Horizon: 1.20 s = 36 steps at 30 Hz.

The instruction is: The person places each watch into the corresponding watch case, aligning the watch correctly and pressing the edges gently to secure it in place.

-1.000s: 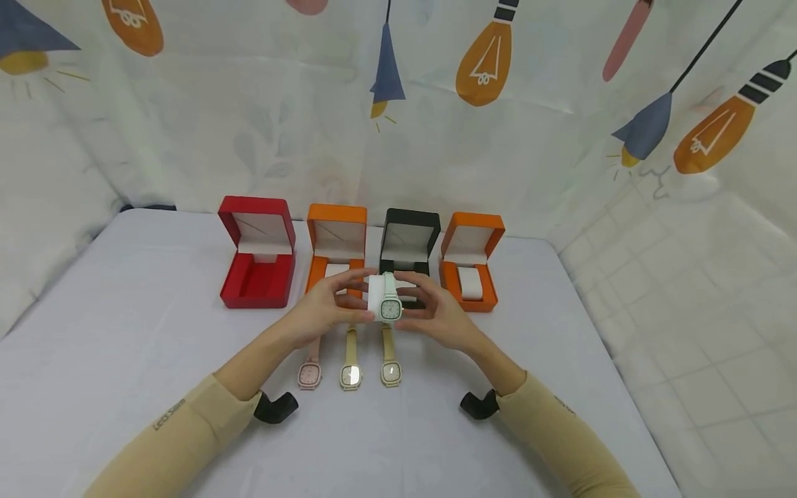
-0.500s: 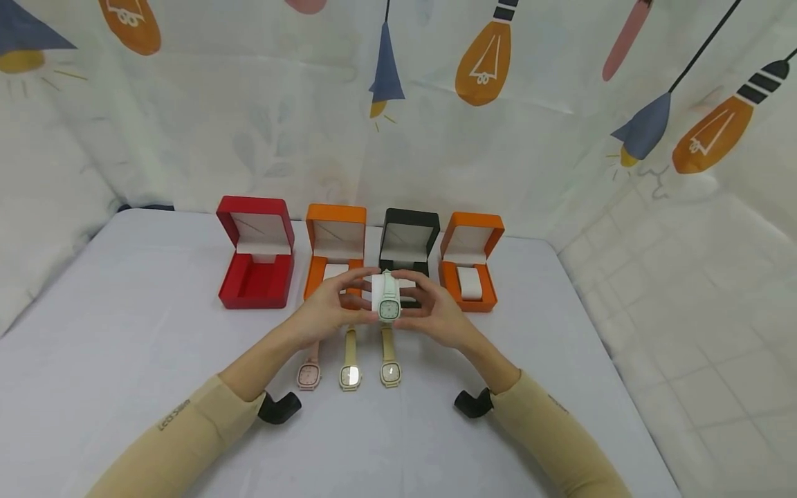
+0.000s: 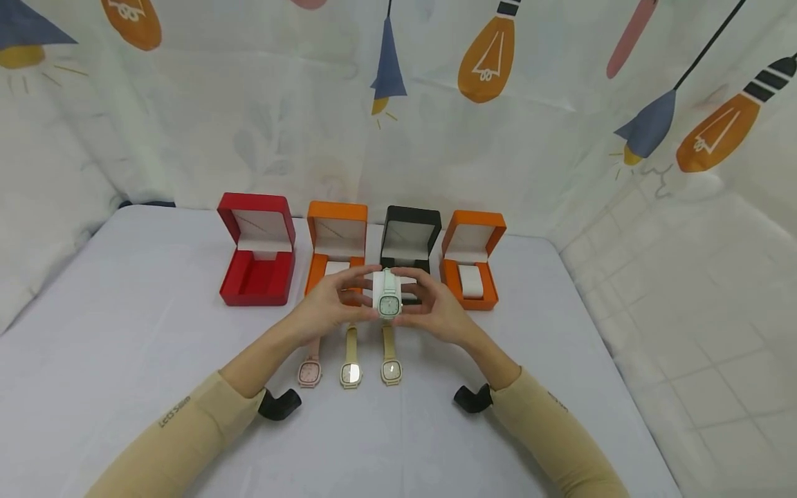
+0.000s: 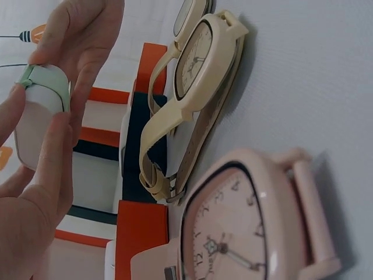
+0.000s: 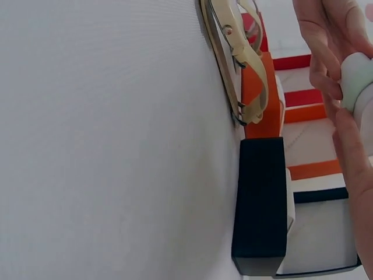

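A mint-green wristwatch (image 3: 389, 306) is strapped round a white cushion (image 3: 377, 285), held above the table in the middle of the head view. My left hand (image 3: 326, 308) grips the cushion from the left with thumb and fingers. From the right, my right hand (image 3: 438, 311) pinches the watch and cushion. The mint strap (image 4: 49, 79) wraps over the cushion's end in the left wrist view. Below the hands lie a pink watch (image 3: 309, 373), a yellowish watch (image 3: 351, 373) and a cream watch (image 3: 391, 371), their straps pointing toward the boxes.
Open watch boxes stand in a row behind: a red box (image 3: 257, 280) without a cushion, an orange box (image 3: 316, 270), a black box (image 3: 411, 220) and another orange box (image 3: 488, 287) with a white cushion inside. My arms partly hide the middle two. A white cloth (image 3: 398, 443) covers the table.
The cushion has shifted slightly right, so less of it shows left of the mint watch. Both hands keep their hold. The right forearm has moved slightly inward.
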Each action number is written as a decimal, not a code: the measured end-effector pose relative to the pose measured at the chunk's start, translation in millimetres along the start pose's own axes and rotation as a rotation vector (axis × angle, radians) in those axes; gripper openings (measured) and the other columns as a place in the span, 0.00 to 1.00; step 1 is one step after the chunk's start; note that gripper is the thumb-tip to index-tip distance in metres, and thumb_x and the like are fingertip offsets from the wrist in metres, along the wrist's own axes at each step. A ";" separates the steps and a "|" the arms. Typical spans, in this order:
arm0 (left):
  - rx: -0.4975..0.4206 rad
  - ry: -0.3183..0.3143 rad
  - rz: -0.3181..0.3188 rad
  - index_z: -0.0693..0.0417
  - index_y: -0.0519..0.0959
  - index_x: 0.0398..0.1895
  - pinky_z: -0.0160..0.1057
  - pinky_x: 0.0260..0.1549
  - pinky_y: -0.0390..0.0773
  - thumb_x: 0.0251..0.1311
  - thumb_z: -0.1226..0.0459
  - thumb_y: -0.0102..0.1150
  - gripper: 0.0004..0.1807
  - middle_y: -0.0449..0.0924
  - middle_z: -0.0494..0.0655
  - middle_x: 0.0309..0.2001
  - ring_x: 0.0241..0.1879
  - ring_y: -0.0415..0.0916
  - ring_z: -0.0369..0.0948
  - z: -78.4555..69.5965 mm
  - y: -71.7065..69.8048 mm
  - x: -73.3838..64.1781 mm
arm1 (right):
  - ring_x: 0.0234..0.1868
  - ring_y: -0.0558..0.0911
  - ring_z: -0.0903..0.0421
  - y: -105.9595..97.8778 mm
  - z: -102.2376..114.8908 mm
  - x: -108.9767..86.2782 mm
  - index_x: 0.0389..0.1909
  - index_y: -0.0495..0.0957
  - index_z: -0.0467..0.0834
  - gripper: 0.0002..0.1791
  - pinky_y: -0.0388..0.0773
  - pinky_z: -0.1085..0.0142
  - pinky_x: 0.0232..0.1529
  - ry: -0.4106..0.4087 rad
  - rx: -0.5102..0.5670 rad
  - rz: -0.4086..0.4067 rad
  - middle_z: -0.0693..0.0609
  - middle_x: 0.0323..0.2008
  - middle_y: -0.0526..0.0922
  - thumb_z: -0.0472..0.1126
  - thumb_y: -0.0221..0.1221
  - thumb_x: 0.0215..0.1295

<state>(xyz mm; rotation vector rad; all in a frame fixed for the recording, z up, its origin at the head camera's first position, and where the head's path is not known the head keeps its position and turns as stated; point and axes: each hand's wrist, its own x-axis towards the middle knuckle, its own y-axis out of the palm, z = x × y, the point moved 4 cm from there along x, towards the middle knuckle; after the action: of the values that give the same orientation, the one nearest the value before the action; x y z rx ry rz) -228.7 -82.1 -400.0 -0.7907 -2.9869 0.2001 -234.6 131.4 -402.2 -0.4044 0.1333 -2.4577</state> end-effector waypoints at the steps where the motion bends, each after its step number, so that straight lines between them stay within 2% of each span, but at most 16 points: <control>1: 0.003 -0.001 -0.006 0.46 0.65 0.77 0.45 0.51 0.83 0.59 0.66 0.75 0.43 0.73 0.55 0.62 0.55 0.80 0.51 0.0 -0.1 0.2 | 0.69 0.71 0.43 -0.5 0.8 -0.2 0.73 0.67 0.41 0.41 0.80 0.51 0.57 -0.017 -0.012 0.003 0.49 0.74 0.63 0.23 0.69 0.59; 6: 0.027 -0.001 -0.030 0.45 0.66 0.77 0.46 0.52 0.83 0.59 0.65 0.75 0.43 0.75 0.54 0.61 0.55 0.80 0.50 0.3 -0.4 1.1 | 0.73 0.65 0.47 -0.6 2.7 -2.2 0.71 0.71 0.39 0.36 0.77 0.44 0.60 -0.071 -0.066 0.002 0.52 0.77 0.59 0.27 0.70 0.61; 14: 0.013 0.001 -0.023 0.49 0.64 0.78 0.44 0.53 0.82 0.62 0.64 0.73 0.42 0.76 0.56 0.61 0.55 0.80 0.51 -0.3 -0.1 2.1 | 0.73 0.65 0.51 1.1 6.3 -0.4 0.68 0.74 0.41 0.32 0.76 0.50 0.63 -0.088 -0.143 -0.040 0.54 0.76 0.61 0.36 0.71 0.63; 17: 0.009 0.004 -0.026 0.48 0.64 0.78 0.43 0.52 0.82 0.62 0.64 0.72 0.42 0.76 0.56 0.61 0.55 0.80 0.51 0.6 -0.8 3.0 | 0.73 0.65 0.50 1.4 8.7 -0.2 0.68 0.74 0.41 0.32 0.76 0.49 0.63 -0.101 -0.155 -0.034 0.53 0.76 0.61 0.35 0.71 0.64; 23: 0.010 -0.002 -0.026 0.49 0.64 0.77 0.44 0.52 0.83 0.62 0.65 0.73 0.42 0.75 0.56 0.61 0.55 0.80 0.51 0.6 -0.3 3.0 | 0.71 0.67 0.48 2.0 8.8 0.1 0.67 0.75 0.40 0.32 0.77 0.51 0.61 -0.112 -0.209 -0.056 0.50 0.75 0.63 0.27 0.69 0.62; 26: 0.018 -0.004 -0.022 0.50 0.64 0.78 0.45 0.52 0.83 0.62 0.65 0.73 0.42 0.75 0.56 0.62 0.56 0.80 0.51 -0.7 0.3 2.8 | 0.70 0.69 0.48 3.1 8.6 -0.2 0.67 0.75 0.41 0.31 0.78 0.52 0.60 -0.122 -0.248 -0.065 0.48 0.74 0.63 0.28 0.69 0.63; 31: 0.030 -0.002 -0.015 0.50 0.63 0.78 0.46 0.52 0.83 0.62 0.64 0.72 0.42 0.73 0.57 0.63 0.56 0.79 0.52 -2.0 0.3 3.0 | 0.69 0.69 0.48 5.1 9.2 0.0 0.68 0.73 0.42 0.29 0.77 0.56 0.61 -0.136 -0.309 -0.063 0.45 0.75 0.62 0.34 0.67 0.68; 36: 0.022 0.003 -0.010 0.50 0.63 0.78 0.46 0.53 0.82 0.62 0.65 0.72 0.42 0.73 0.57 0.62 0.56 0.79 0.52 -3.5 0.2 3.7 | 0.70 0.67 0.48 6.2 8.8 0.7 0.70 0.71 0.43 0.28 0.76 0.57 0.62 -0.134 -0.328 -0.053 0.48 0.75 0.60 0.41 0.65 0.71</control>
<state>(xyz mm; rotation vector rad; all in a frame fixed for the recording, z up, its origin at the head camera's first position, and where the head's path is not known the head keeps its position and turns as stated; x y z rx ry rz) -231.5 -79.7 -396.6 -0.7724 -2.9800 0.2308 -228.8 126.0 -394.8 -0.7207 0.4777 -2.4544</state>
